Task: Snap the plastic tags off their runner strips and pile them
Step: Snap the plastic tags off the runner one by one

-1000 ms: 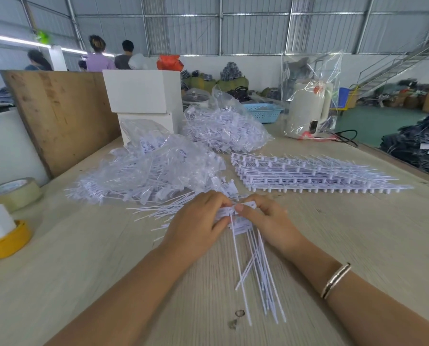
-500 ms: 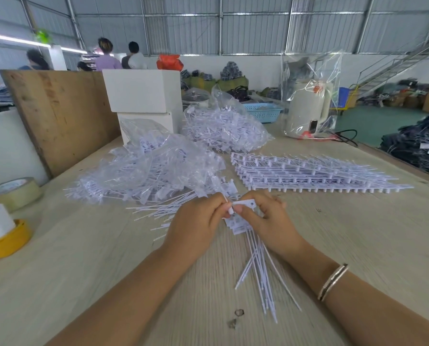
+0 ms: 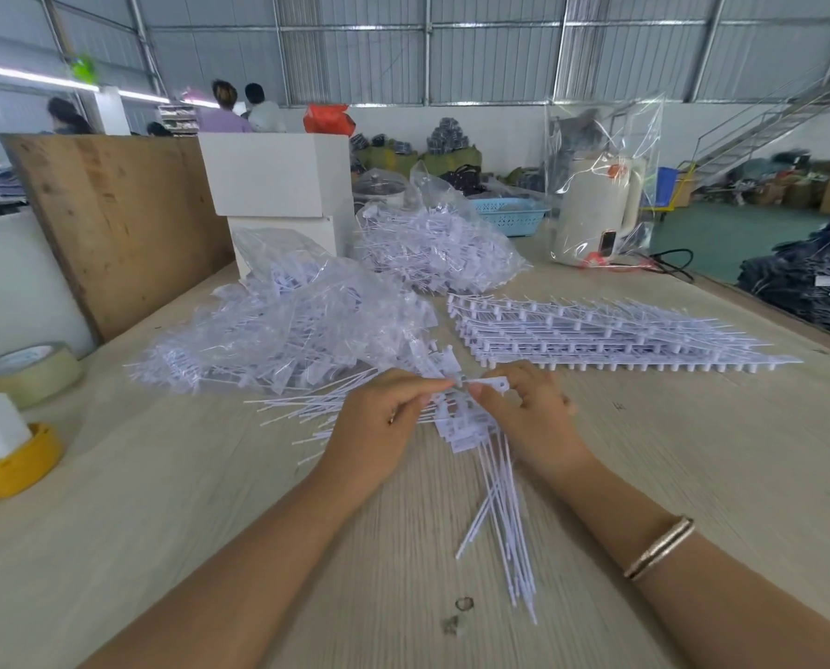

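At the table's middle, my left hand (image 3: 379,422) pinches the end of a white runner strip (image 3: 461,382) between thumb and fingers. My right hand (image 3: 529,412) pinches a flat white plastic tag (image 3: 492,381) at that strip. Below both hands lies a bundle of loose tags (image 3: 502,499), heads under my fingers and thin tails fanning toward me. More loose tags (image 3: 302,408) spread out to the left of my left hand. A stack of whole runner strips (image 3: 606,338) lies beyond my right hand.
Two clear bags of tags (image 3: 307,321) (image 3: 432,248) sit behind the hands. White boxes (image 3: 278,176) and a wooden board (image 3: 113,224) stand at back left. Tape rolls (image 3: 27,374) (image 3: 12,465) lie at the left edge. A bagged kettle (image 3: 596,205) stands back right.
My hands have drawn slightly apart; the tag in my right hand now points out to the right of the strip. The bundle's tails have shifted a little.
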